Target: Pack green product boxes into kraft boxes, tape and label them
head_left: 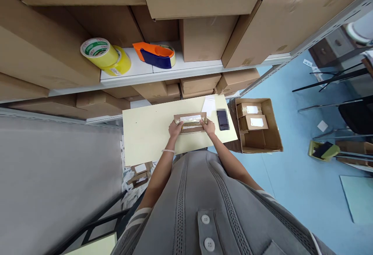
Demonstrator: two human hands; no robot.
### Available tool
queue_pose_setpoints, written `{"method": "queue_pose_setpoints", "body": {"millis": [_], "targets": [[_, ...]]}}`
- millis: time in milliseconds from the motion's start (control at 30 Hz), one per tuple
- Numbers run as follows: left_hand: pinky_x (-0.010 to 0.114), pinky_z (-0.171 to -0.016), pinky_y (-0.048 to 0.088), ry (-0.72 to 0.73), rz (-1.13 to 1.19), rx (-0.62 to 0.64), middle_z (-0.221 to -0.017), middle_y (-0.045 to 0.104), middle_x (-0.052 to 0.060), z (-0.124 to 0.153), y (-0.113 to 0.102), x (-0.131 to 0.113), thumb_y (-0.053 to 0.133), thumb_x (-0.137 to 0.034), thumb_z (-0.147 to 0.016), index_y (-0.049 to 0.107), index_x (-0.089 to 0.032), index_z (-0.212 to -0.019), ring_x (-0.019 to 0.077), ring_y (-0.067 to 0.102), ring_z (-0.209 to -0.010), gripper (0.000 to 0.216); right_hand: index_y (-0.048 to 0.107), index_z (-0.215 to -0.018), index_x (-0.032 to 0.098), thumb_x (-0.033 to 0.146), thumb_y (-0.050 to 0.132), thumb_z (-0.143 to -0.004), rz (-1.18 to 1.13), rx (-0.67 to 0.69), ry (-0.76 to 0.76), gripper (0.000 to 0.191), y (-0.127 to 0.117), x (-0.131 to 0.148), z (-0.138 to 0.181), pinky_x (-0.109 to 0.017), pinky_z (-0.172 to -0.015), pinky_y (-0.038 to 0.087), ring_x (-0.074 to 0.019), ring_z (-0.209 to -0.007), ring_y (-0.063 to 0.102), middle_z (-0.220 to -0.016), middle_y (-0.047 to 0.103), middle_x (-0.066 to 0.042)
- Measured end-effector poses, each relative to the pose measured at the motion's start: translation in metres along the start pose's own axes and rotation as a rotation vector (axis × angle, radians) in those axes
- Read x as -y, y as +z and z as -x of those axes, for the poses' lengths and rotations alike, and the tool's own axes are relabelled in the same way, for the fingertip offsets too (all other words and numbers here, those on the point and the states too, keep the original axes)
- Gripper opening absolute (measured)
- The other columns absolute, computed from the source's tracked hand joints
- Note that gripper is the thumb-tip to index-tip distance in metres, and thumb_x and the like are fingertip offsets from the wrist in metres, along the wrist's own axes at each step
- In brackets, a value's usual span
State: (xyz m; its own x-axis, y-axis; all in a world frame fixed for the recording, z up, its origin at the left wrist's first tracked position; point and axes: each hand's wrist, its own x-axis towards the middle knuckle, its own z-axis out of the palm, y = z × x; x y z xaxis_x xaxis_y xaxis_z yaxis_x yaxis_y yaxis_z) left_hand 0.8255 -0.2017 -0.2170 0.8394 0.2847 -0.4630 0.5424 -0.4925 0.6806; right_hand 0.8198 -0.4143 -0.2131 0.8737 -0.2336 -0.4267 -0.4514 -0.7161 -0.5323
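A small brown cardboard package [190, 123] wrapped in clear tape, with a white label on top, lies flat on a pale yellow tabletop [148, 138]. My left hand [175, 129] grips its left end, and my right hand [208, 127] grips its right end. Just beyond my right hand lies a black smartphone [223, 119], its screen blurred. A white sheet of paper [208, 104] sits at the table's far edge. The underside of the package is hidden.
An open cardboard box [272, 130] on the floor holds two labelled parcels. Overhead, a steel shelf [131, 70] carries yellow tape rolls [99, 52] and an orange-and-blue tape dispenser [154, 55], among stacked cartons [204, 37]. More parcels [140, 173] lie below the table's left corner.
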Motion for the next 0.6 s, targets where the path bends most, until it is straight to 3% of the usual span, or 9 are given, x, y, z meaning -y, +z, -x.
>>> {"method": "queue_pose_setpoints", "body": {"millis": [333, 600], "targets": [[0.039, -0.088, 0.047, 0.002, -0.033, 0.002, -0.108, 0.072, 0.012, -0.0006, 0.0007, -0.0004, 0.063, -0.042, -0.080, 0.065, -0.022, -0.097, 0.0322, 0.063, -0.107, 0.026, 0.066, -0.117, 0.023, 0.053, 0.047, -0.091, -0.042, -0.018, 0.021, 0.044, 0.0036, -0.0010, -0.0004, -0.035, -0.083, 0.047, -0.0299, -0.100, 0.064, -0.100, 0.072, -0.011], [0.036, -0.090, 0.046, 0.034, 0.030, 0.014, -0.111, 0.071, 0.010, 0.0073, -0.0024, 0.0064, 0.060, -0.042, -0.082, 0.065, -0.023, -0.102, 0.0293, 0.063, -0.110, 0.028, 0.067, -0.116, 0.022, 0.050, 0.048, -0.090, -0.113, -0.013, 0.017, 0.043, 0.0032, -0.0032, 0.0071, -0.035, -0.083, 0.048, -0.0296, -0.099, 0.065, -0.101, 0.073, -0.011]]}}
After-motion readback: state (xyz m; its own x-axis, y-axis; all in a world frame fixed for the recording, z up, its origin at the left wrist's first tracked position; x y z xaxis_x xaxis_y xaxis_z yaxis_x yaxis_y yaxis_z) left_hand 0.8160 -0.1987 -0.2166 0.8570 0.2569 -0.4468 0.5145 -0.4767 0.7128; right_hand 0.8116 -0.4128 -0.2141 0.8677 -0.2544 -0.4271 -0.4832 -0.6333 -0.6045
